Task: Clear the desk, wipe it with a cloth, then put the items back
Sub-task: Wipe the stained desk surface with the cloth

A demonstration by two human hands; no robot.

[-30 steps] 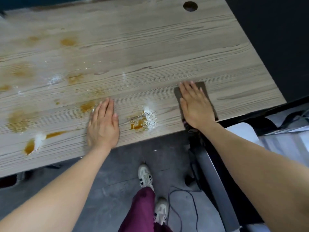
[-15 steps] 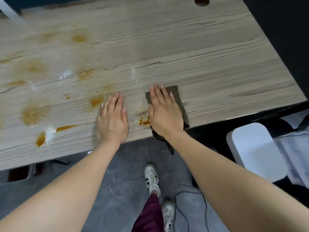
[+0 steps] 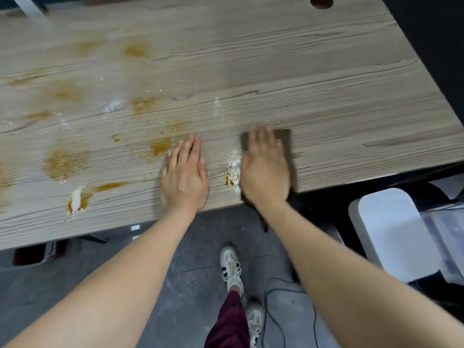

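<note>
Presently listed, near edge of pale wood-grain laminate desk [image 3: 301,71]:

- Right hand [image 3: 265,172]: flat, fingers straight and together, pressing down on dark brown rectangular cloth [image 3: 286,144]; outline blurred.
- Dark brown rectangular cloth: flat on desk under right hand, far and right margins showing past fingers, one corner hanging over near desk edge below wrist.
- Left hand [image 3: 184,175]: palm down, fingers straight and close together, resting flat on bare desk, holding nothing; beside right hand, apart from cloth.
- Small amber puddle with white crumbly granules [image 3: 232,173]: between the two hands, touching left margin of cloth.
- Orange-brown stains [image 3: 66,162]: scattered over left half of desk, some faint, some dense.
- White smear with amber rim [image 3: 76,200]: near front edge, well left of left hand.
- White powder patch [image 3: 111,105]: mid-left of desk, further back.
- Round cable hole [image 3: 321,1]: far right corner of desk.
- Grey floor [image 3: 75,272]: below desk edge.
- Pair of white lace-up sneakers [image 3: 231,266] and maroon trouser leg [image 3: 229,322]: on floor between forearms.
- Black cable [image 3: 276,310]: looping on floor right of sneakers.
- White rounded object [image 3: 391,234]: lower right, beside desk; identity unclear.
</note>
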